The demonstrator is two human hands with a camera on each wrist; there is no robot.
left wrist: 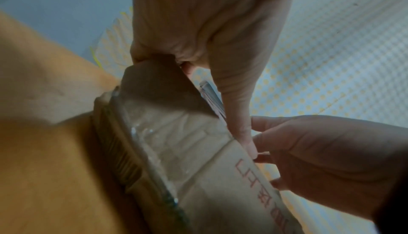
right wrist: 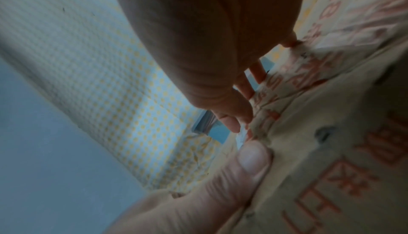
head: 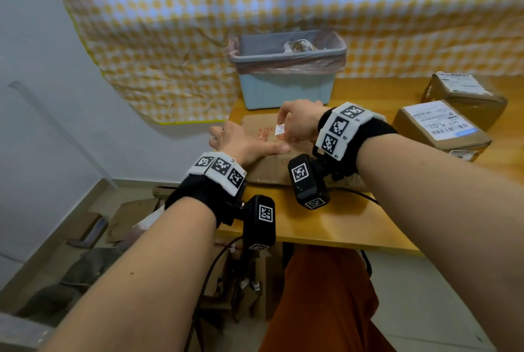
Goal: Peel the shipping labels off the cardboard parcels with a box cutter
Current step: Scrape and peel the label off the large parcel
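Observation:
A flat cardboard parcel (head: 266, 164) with red print lies mid-table in the head view. My left hand (head: 249, 143) grips its left edge, fingers curled round the corner (left wrist: 154, 60) and thumb (left wrist: 238, 115) laid along the top face. My right hand (head: 285, 124) pinches a small white label scrap (head: 280, 128) lifted a little above the parcel's top. The right wrist view shows that scrap (right wrist: 241, 135) at my fingertips (right wrist: 232, 121) against the printed face (right wrist: 331, 133), with the left thumb (right wrist: 251, 159) just below. No box cutter is in view.
A pale blue bin (head: 286, 88) lined with a pink bag stands behind the parcel. Two brown parcels (head: 442, 127) (head: 465, 93) with white shipping labels sit at the right of the wooden table (head: 326, 224). Flattened cardboard (head: 127, 218) lies on the floor at the left.

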